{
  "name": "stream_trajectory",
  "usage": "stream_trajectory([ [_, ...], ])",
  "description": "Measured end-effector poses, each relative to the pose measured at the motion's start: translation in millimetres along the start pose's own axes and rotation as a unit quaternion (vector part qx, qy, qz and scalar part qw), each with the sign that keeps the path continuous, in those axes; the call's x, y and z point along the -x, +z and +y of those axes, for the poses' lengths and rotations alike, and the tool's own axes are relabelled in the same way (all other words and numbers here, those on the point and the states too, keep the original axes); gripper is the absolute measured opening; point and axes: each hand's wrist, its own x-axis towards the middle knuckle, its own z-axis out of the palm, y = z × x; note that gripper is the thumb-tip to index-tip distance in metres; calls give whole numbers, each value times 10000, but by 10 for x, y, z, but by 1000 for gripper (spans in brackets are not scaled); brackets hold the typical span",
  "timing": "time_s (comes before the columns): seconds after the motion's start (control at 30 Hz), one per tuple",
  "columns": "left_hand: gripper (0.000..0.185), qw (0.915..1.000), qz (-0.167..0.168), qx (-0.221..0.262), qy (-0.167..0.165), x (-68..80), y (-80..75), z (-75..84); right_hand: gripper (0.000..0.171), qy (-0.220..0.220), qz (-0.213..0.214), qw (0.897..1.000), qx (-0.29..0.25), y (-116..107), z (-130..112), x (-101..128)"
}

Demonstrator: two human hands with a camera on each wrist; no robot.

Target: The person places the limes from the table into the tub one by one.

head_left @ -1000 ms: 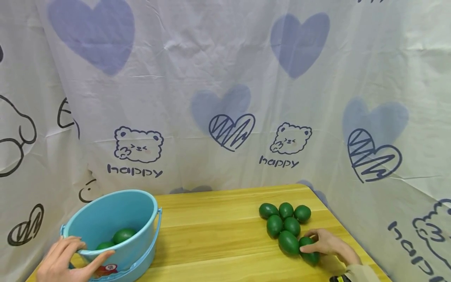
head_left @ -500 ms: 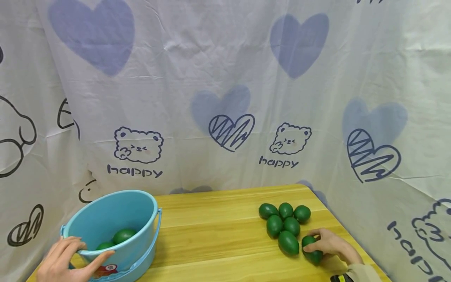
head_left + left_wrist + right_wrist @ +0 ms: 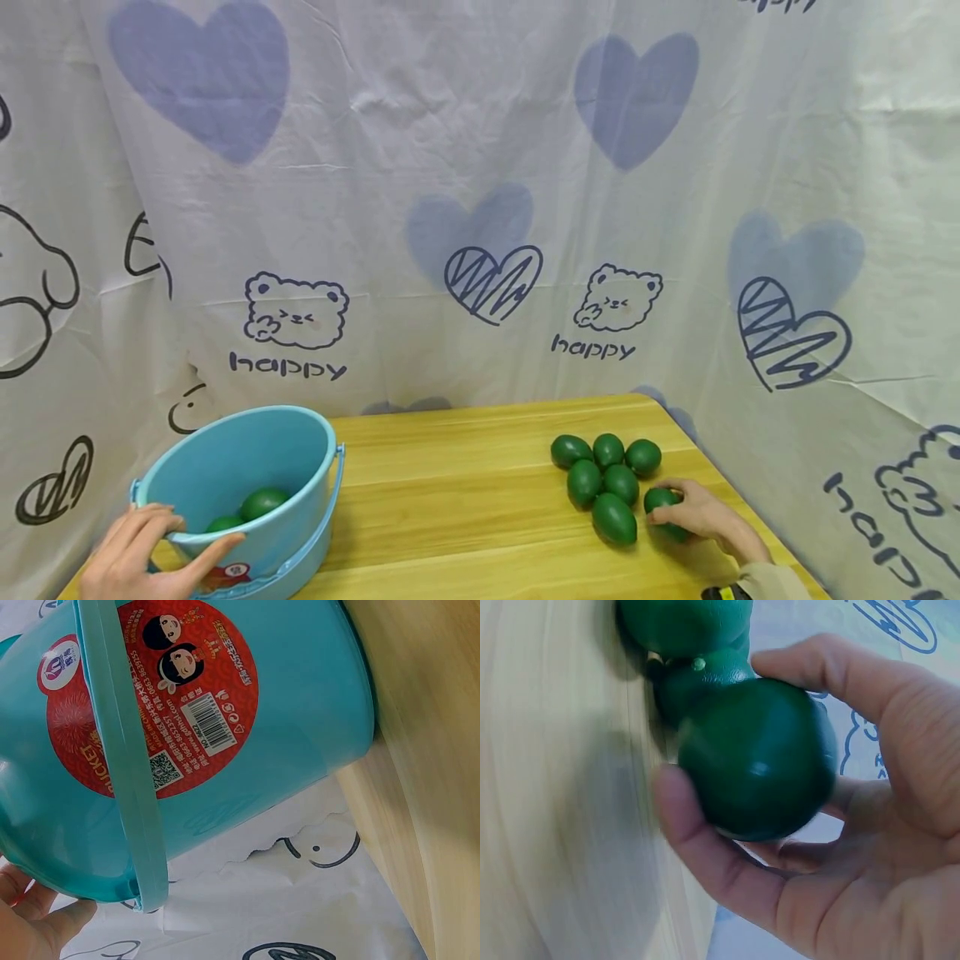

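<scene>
The right hand curls thumb and fingers round a green fruit, just right of the pile on the table. Its palm hides the fruit's right half in the head view; the right wrist view shows the fruit plainly gripped, with two of the pile blurred behind it. Whether the fruit touches the table cannot be told. The sleeve is cut off at the frame's bottom edge.

Far left of the pile, the left hand grips the near rim of the bucket, thumb spread from the fingers. Two fruits lie inside, half hidden by the rim. The left wrist view shows only the bucket's wall, its handle and a fingertip.

Bare table lies between pile and bucket. The table's right edge runs close beside the right hand, with the curtain behind.
</scene>
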Motion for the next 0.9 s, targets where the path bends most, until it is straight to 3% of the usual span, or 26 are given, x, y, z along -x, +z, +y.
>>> stream_trajectory([
  [0.47,63,10000,-29,8,61,0,-2,-13,51,-420,747,9963,-20,41,-94,-15],
  [0.9,62,9999,47,-42,-96,18,-3,12,60,-777,883,9923,-389,139,-240,-38],
])
